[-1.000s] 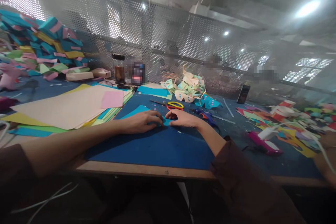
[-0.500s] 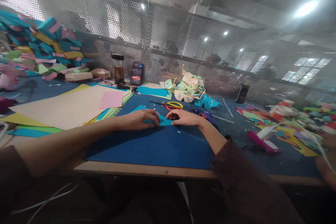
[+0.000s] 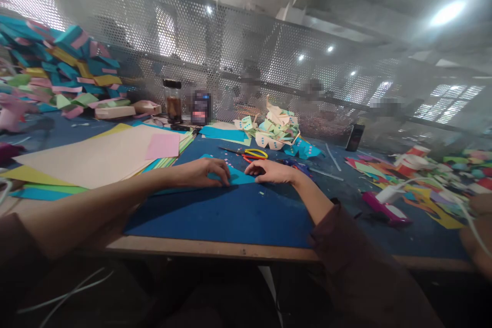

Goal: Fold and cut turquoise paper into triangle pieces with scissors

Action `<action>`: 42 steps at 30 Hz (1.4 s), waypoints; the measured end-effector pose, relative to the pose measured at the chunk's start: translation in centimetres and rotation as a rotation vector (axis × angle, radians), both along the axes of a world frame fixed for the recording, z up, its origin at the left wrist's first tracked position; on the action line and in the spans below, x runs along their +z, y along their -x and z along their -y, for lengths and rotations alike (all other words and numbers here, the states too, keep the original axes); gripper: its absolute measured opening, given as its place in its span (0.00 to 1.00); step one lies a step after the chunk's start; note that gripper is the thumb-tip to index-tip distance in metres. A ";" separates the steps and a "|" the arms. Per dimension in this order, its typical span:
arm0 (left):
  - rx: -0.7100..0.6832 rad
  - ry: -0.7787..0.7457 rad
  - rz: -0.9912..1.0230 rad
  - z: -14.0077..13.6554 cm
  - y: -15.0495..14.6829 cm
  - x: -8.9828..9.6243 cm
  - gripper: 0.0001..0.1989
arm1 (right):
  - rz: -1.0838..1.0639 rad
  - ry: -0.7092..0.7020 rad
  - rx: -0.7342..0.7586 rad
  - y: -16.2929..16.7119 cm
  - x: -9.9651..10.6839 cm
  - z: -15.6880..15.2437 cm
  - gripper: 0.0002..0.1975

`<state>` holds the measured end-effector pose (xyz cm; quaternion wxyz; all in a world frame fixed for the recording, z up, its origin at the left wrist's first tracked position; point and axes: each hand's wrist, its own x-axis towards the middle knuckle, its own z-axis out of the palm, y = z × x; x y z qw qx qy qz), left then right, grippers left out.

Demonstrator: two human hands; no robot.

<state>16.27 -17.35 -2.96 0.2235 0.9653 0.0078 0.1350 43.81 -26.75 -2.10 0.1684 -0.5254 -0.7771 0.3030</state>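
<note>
A sheet of blue paper lies on the dark blue work mat, partly covered by my hands. My left hand rests on its left part, fingers curled and pressed down on the paper. At the paper's right corner, my right hand pinches the edge between thumb and fingers. Just behind the hands lie scissors with yellow and red handles, along with tiny paper bits. A dark blue tool sits partly hidden behind my right wrist.
Large coloured sheets are stacked at left, a pink piece on top. Behind stand a jar, a phone and folded dotted paper pieces. A magenta-and-white device with a white cable lies at right.
My left hand has shifted slightly left and my right hand slightly right along the blue paper. A little more of the paper shows between them.
</note>
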 end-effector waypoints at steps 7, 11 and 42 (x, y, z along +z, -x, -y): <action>-0.027 0.005 0.001 -0.5 0.2 0.1 0.09 | -0.005 0.004 0.011 0.0 0.2 0.1 0.22; -0.021 0.011 -0.024 -0.4 0.4 0.5 0.09 | 0.011 0.010 0.009 0.0 0.3 0.2 0.23; -0.014 0.087 -0.150 -0.6 1.2 2.1 0.09 | 0.025 0.000 0.005 0.2 0.6 0.4 0.23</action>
